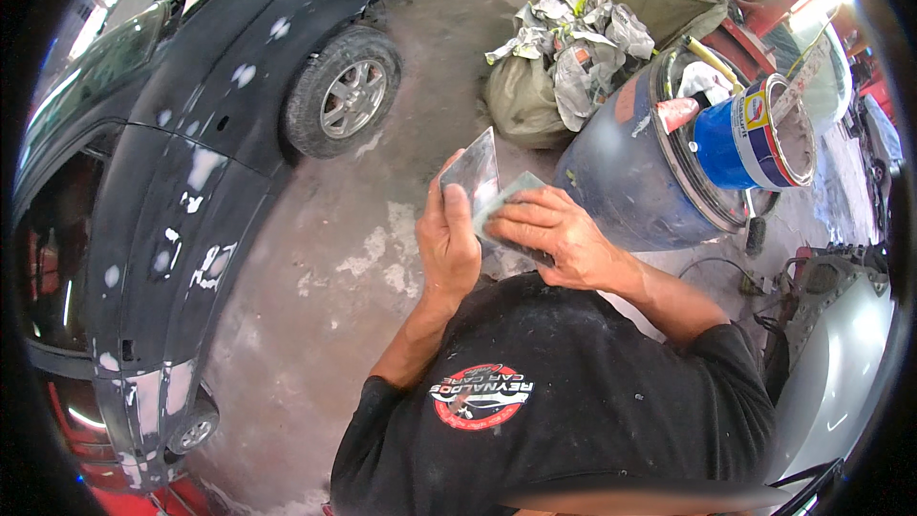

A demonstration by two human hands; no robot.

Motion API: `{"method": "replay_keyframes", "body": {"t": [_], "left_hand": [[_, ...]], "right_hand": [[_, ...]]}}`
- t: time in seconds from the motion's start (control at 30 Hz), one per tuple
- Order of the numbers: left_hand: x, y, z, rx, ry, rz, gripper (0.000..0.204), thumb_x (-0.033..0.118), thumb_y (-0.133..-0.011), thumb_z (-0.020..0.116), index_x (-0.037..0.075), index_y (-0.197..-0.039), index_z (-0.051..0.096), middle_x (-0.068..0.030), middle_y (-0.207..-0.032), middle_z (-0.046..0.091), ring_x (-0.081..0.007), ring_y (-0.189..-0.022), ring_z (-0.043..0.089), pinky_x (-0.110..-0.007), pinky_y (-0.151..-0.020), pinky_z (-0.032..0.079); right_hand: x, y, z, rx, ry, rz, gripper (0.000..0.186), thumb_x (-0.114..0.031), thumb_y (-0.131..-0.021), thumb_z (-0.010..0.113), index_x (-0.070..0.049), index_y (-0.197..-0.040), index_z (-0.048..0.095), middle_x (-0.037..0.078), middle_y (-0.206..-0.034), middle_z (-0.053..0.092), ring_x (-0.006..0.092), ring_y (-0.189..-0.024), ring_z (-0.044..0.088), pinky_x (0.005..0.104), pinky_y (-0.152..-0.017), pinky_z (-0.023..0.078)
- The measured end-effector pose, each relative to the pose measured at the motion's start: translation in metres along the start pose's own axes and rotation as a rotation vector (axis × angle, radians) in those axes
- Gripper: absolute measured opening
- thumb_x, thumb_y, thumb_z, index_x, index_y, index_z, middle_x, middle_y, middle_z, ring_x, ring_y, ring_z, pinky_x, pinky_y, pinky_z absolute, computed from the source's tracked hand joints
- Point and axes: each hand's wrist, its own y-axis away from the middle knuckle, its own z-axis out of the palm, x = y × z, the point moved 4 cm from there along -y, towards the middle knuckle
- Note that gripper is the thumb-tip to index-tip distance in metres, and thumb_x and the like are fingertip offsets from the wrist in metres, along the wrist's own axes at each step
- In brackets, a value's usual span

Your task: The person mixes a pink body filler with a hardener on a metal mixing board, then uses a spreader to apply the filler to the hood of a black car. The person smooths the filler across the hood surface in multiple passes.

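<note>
Grey plate (475,167): thin, flat and shiny, held in mid-air above the floor (277,325), just beyond the front of the person's black shirt (583,373).
Left hand (452,244): curled firmly around the plate's near left side, thumb pressed on its face, fingers mostly hidden behind.
Right hand (564,234): half curled, fingers laid across a grey-green sheet (513,187); the thumb is out of sight.
Meeting place: the sheet's left end overlaps the plate's lower right in view; whether they touch, I cannot tell.
Plate's direction: tilted, long axis seeming to run up and away from the person, one sharp corner toward the bag (523,100) of crumpled paper (578,29).
Sheet's direction: slanted; fingers cover too much to judge its long axis.
Plate's handling: probably light, stiff and rather slippery; best pinched at an edge.
Sheet's handling: probably light; stiffness unclear; broad fingertip support suits it.
</note>
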Motion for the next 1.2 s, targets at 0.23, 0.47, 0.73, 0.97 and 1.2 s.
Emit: {"method": "replay_keyframes", "body": {"t": [0.23, 0.47, 0.73, 0.97, 1.2], "left_hand": [[0.009, -0.006, -0.023, 0.380, 0.426, -0.016, 0.046, 0.015, -0.104, 0.053, 0.001, -0.147, 0.041, -0.0151, -0.132, 0.060, -0.0205, -0.116, 0.061, -0.037, -0.098, 0.051], [-0.035, 0.014, -0.007, 0.097, 0.783, -0.762, 0.039, 0.014, -0.097, 0.060, 0.006, -0.135, 0.053, -0.0102, -0.120, 0.064, -0.0231, -0.109, 0.064, -0.039, -0.094, 0.053], [-0.041, 0.023, -0.004, 0.123, 0.679, -0.568, 0.030, 0.013, -0.100, 0.055, 0.004, -0.129, 0.054, -0.0108, -0.118, 0.065, -0.0238, -0.104, 0.067, -0.039, -0.091, 0.055], [-0.045, 0.019, 0.001, 0.058, 0.544, -0.475, 0.031, 0.012, -0.101, 0.054, 0.003, -0.131, 0.054, -0.0096, -0.121, 0.065, -0.0199, -0.107, 0.065, -0.036, -0.092, 0.054], [-0.055, 0.020, 0.001, 0.135, 0.715, -0.709, 0.032, 0.016, -0.100, 0.053, 0.001, -0.128, 0.056, -0.0116, -0.118, 0.067, -0.0230, -0.103, 0.067, -0.039, -0.091, 0.055]], "right_hand": [[-0.018, 0.011, -0.035, -0.038, 0.077, -0.012, 0.065, -0.007, -0.066, 0.070, -0.010, -0.130, 0.063, 0.008, -0.131, 0.062, 0.0317, -0.124, 0.055, 0.0506, -0.105, 0.043], [-0.018, 0.020, -0.012, 0.075, 0.197, -0.270, 0.060, -0.010, -0.072, 0.067, -0.002, -0.131, 0.058, 0.016, -0.134, 0.055, 0.0435, -0.127, 0.049, 0.0626, -0.107, 0.040], [0.033, 0.006, -0.054, -0.007, 0.069, 0.064, 0.065, -0.004, -0.065, 0.065, -0.006, -0.130, 0.061, 0.012, -0.126, 0.063, 0.0339, -0.120, 0.054, 0.0499, -0.109, 0.039], [0.005, -0.025, -0.070, -0.114, 0.213, -0.117, 0.063, -0.008, -0.064, 0.064, -0.012, -0.127, 0.067, 0.005, -0.123, 0.066, 0.0302, -0.119, 0.053, 0.0526, -0.109, 0.038], [0.006, -0.013, -0.058, -0.109, -0.484, 0.171, 0.075, -0.008, -0.060, 0.070, -0.010, -0.134, 0.060, 0.006, -0.132, 0.059, 0.0298, -0.128, 0.049, 0.0548, -0.114, 0.035]]}}
